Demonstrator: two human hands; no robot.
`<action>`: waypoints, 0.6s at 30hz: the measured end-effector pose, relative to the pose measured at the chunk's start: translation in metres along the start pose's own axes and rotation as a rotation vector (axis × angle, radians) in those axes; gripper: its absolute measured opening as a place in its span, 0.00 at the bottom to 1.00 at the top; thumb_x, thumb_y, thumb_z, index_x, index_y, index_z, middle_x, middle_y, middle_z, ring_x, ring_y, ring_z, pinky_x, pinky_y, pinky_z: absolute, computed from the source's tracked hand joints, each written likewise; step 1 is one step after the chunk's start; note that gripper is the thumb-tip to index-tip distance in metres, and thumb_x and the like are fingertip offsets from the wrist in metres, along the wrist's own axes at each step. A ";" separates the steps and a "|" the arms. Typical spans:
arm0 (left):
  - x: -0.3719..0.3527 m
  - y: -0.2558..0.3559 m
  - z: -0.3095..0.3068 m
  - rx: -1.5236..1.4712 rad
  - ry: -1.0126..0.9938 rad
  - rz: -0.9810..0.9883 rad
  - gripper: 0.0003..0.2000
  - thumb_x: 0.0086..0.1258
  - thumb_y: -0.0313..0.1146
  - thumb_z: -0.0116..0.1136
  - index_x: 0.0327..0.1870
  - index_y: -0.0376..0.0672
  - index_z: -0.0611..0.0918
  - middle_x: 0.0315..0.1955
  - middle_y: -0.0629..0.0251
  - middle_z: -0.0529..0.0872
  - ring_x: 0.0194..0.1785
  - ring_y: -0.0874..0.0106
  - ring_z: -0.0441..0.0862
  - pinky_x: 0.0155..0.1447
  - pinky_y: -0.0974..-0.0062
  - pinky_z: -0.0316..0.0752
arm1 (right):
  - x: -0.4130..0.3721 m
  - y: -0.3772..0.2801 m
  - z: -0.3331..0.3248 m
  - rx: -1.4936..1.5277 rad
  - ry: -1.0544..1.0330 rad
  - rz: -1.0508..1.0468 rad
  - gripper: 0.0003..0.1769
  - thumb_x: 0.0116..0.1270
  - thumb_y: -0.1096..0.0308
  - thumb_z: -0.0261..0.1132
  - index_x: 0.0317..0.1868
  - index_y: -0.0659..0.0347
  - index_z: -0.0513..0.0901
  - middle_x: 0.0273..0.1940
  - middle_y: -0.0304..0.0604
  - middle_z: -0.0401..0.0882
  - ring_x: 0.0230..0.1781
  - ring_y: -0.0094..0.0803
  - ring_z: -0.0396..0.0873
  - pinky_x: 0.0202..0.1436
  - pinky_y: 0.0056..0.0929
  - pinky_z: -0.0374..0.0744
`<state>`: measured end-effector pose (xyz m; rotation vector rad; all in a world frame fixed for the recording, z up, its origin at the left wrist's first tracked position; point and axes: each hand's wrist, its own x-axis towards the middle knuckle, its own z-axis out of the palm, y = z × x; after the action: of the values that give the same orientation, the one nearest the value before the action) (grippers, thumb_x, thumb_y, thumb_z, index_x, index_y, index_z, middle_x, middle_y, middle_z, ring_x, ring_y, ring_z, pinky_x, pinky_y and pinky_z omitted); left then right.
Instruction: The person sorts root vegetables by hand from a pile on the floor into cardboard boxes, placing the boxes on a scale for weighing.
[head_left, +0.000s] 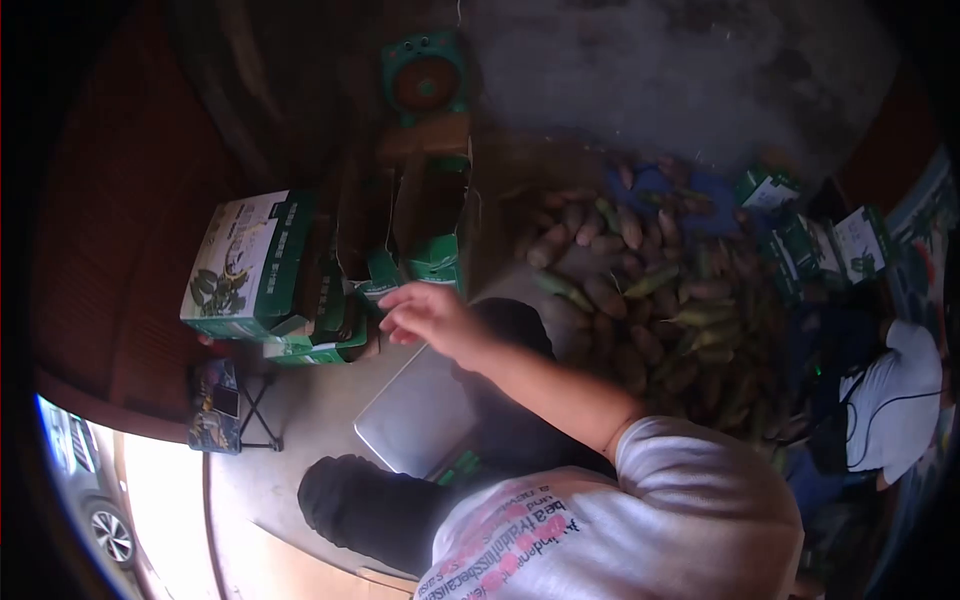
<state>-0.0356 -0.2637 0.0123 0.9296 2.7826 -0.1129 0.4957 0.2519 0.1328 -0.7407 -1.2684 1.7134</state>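
The open green carton (436, 251) stands on the floor just beyond the right hand (415, 315). The fingers are slightly curled and parted, with no object visible between them; contact with the carton cannot be determined. Nearer the body lies the metal platform (412, 420). A printed box (243, 262) stands to the left; heaped produce (650, 300) lies to the right.
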 end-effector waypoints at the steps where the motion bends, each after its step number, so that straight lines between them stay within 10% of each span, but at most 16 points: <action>1: 0.033 0.023 -0.005 -0.051 0.004 0.110 0.20 0.52 0.18 0.52 0.50 0.37 0.78 0.48 0.50 0.79 0.53 0.56 0.76 0.58 0.65 0.69 | 0.005 -0.003 -0.011 0.079 0.037 -0.011 0.11 0.67 0.72 0.57 0.48 0.64 0.77 0.38 0.44 0.81 0.33 0.24 0.80 0.40 0.22 0.79; 6: 0.121 0.294 -0.056 -0.275 -0.137 0.700 0.22 0.58 0.17 0.51 0.57 0.35 0.74 0.55 0.51 0.77 0.60 0.61 0.73 0.64 0.70 0.67 | 0.027 -0.033 -0.019 0.233 -0.101 -0.053 0.09 0.67 0.72 0.57 0.47 0.64 0.77 0.38 0.44 0.81 0.34 0.24 0.79 0.41 0.22 0.79; 13: 0.086 0.676 -0.092 -0.252 -0.285 0.932 0.21 0.65 0.27 0.53 0.59 0.33 0.71 0.53 0.51 0.78 0.66 0.64 0.66 0.68 0.66 0.59 | 0.058 -0.069 -0.032 0.254 -0.256 -0.161 0.07 0.67 0.74 0.57 0.44 0.66 0.76 0.36 0.42 0.79 0.37 0.23 0.78 0.42 0.22 0.80; 18: 0.084 0.816 -0.061 -0.290 -0.334 1.065 0.23 0.65 0.30 0.54 0.62 0.34 0.69 0.56 0.51 0.75 0.67 0.64 0.64 0.69 0.67 0.58 | 0.076 -0.068 -0.094 0.083 -0.053 -0.367 0.08 0.68 0.67 0.59 0.38 0.63 0.77 0.30 0.38 0.78 0.32 0.21 0.77 0.37 0.21 0.77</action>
<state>0.3794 0.4455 0.0475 1.9102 1.6501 0.2634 0.5600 0.3692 0.1706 -0.3866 -1.2720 1.4820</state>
